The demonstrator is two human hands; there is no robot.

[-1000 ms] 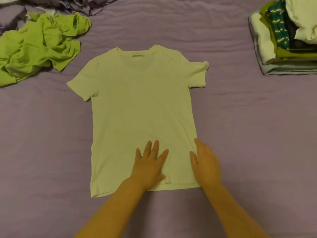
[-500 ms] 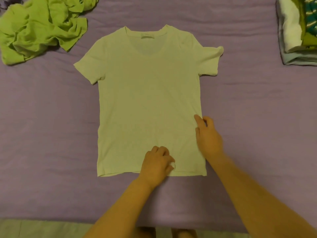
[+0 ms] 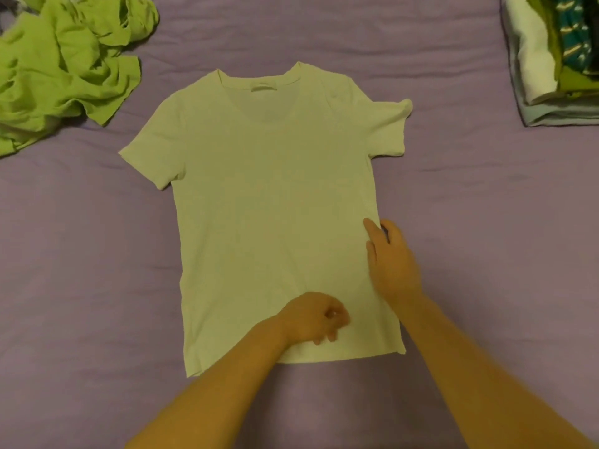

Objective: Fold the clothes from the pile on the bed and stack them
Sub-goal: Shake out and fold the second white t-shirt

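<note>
White t-shirt (image 3: 272, 202) flat on the bed, ready for 1st fold.
Left hand (image 3: 312, 315) curled at the hem, grip unclear; right hand (image 3: 390, 257) at side seam, fingers partly curled, hold unclear. Pinch both layers, fold straight w/o wrinkles. Purple sheet (image 3: 486, 254); green pile (image 3: 61, 69) far left, folded stack (image 3: 551, 66) far right.

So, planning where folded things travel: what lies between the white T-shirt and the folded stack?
In the head view, only bare purple bedsheet lies between the white T-shirt and the folded stack.

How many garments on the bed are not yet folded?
2: a pale T-shirt spread flat at the centre, and a green garment crumpled at top left; more may lie beyond the frame's edge.
</note>
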